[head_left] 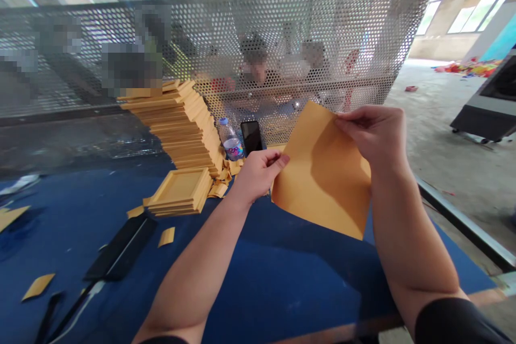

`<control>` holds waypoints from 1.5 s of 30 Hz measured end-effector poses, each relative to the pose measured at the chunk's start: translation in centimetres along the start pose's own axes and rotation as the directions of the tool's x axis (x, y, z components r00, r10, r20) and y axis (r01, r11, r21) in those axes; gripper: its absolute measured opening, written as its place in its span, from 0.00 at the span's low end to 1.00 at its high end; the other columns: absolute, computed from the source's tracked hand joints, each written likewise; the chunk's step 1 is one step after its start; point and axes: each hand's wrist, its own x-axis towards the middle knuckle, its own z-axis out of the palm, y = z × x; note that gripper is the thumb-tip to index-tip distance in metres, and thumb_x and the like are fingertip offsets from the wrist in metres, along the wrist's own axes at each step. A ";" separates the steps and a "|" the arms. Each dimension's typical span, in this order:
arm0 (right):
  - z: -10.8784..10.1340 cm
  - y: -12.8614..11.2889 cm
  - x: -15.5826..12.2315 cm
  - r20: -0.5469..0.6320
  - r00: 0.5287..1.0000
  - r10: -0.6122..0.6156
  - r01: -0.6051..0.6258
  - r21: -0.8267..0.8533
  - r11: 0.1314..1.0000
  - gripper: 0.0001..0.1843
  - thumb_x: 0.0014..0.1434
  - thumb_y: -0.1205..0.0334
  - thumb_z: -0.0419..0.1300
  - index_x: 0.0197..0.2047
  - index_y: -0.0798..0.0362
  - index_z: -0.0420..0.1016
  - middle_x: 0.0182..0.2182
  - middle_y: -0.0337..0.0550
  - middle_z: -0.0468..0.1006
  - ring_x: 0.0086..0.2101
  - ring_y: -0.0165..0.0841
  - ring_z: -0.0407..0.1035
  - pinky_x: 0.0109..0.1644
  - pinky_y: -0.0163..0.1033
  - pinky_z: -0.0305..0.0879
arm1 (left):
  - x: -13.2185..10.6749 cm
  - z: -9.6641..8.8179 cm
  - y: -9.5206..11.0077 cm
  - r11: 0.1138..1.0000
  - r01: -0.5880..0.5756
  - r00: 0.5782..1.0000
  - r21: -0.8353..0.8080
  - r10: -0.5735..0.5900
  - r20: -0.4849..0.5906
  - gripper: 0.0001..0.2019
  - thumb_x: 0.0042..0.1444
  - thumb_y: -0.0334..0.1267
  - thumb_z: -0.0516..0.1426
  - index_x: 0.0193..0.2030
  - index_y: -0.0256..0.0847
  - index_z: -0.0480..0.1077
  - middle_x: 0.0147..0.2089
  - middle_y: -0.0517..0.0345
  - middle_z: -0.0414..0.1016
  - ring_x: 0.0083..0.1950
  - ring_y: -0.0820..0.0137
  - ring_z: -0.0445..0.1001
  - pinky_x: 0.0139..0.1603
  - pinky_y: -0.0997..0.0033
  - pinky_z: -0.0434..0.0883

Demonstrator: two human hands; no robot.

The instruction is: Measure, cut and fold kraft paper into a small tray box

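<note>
Both my hands hold up a flat sheet of yellow-brown card [322, 172] above the blue table [282, 285]. My left hand [258, 172] pinches the sheet's left edge, fingers closed on it. My right hand [374, 131] grips the top right corner, fingers pressed together. The sheet hangs tilted, its lower corner near the table. A low pile of folded card trays [181, 193] lies to the left of my left hand, and a tall leaning stack of the same trays [181, 123] rises behind it.
A plastic bottle [230, 140] and a dark phone [252, 137] stand against a perforated metal screen [282, 27]. People sit behind the screen. A black flat tool [121, 247] and card scraps [166, 236] lie on the left. The table's metal edge [463, 226] runs on the right.
</note>
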 end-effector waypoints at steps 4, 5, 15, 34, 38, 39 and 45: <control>-0.1 0.5 0.1 -0.020 1.000 -0.002 0.002 0.007 1.000 0.04 0.51 0.61 0.76 0.33 0.44 0.88 0.28 0.37 0.84 0.27 0.35 0.75 0.31 0.42 0.72 | -0.1 -0.1 -0.1 1.000 -0.001 0.999 0.025 0.002 -0.033 0.15 0.70 0.49 0.61 0.52 0.37 0.75 0.47 0.54 0.79 0.43 0.68 0.79 0.45 0.62 0.80; -0.1 0.5 0.1 -0.019 1.000 -0.003 0.003 0.010 1.000 0.04 0.52 0.61 0.76 0.33 0.44 0.88 0.27 0.37 0.84 0.27 0.35 0.75 0.31 0.42 0.72 | -0.2 -0.1 -0.2 0.999 -0.004 0.999 0.035 0.006 -0.048 0.15 0.70 0.49 0.61 0.51 0.37 0.75 0.46 0.55 0.79 0.42 0.68 0.79 0.44 0.63 0.80; -0.6 1.1 0.6 -0.053 0.998 0.029 -0.029 0.008 1.000 0.04 0.50 0.62 0.75 0.32 0.46 0.87 0.28 0.38 0.85 0.29 0.37 0.78 0.33 0.44 0.76 | -0.2 0.2 -0.1 0.994 -0.002 1.000 0.109 0.005 -0.031 0.14 0.70 0.48 0.61 0.48 0.37 0.75 0.43 0.56 0.79 0.39 0.70 0.78 0.42 0.65 0.79; -1.9 2.6 1.5 -0.139 0.988 0.066 -0.057 0.069 0.996 0.09 0.47 0.65 0.77 0.30 0.41 0.86 0.28 0.38 0.85 0.29 0.41 0.78 0.35 0.49 0.76 | -0.1 1.0 -0.6 0.956 -0.088 0.987 0.280 0.121 -0.105 0.14 0.71 0.48 0.60 0.49 0.38 0.75 0.45 0.55 0.79 0.41 0.69 0.79 0.44 0.63 0.80; -2.5 3.3 1.9 -0.119 0.990 0.071 -0.065 0.048 0.997 0.07 0.48 0.67 0.77 0.30 0.45 0.87 0.27 0.40 0.84 0.28 0.36 0.75 0.33 0.45 0.72 | 0.2 1.3 -0.8 0.948 -0.050 0.992 0.314 0.082 -0.092 0.15 0.71 0.48 0.60 0.53 0.38 0.74 0.49 0.53 0.79 0.44 0.67 0.79 0.47 0.61 0.80; -2.7 3.4 2.0 -0.117 0.990 0.074 -0.069 0.049 0.996 0.07 0.48 0.67 0.77 0.30 0.47 0.87 0.27 0.41 0.84 0.28 0.34 0.74 0.33 0.43 0.71 | 0.2 1.3 -0.8 0.945 -0.035 0.993 0.326 0.070 -0.096 0.15 0.71 0.48 0.60 0.53 0.38 0.74 0.49 0.53 0.79 0.45 0.67 0.79 0.47 0.61 0.80; -2.8 2.9 1.9 -0.167 0.983 0.079 -0.067 0.077 0.995 0.07 0.46 0.65 0.76 0.31 0.52 0.86 0.27 0.38 0.84 0.27 0.29 0.73 0.35 0.40 0.71 | 0.5 0.5 -0.9 0.929 0.009 0.996 0.370 0.025 -0.087 0.16 0.70 0.49 0.61 0.55 0.38 0.74 0.51 0.52 0.78 0.47 0.65 0.80 0.49 0.58 0.80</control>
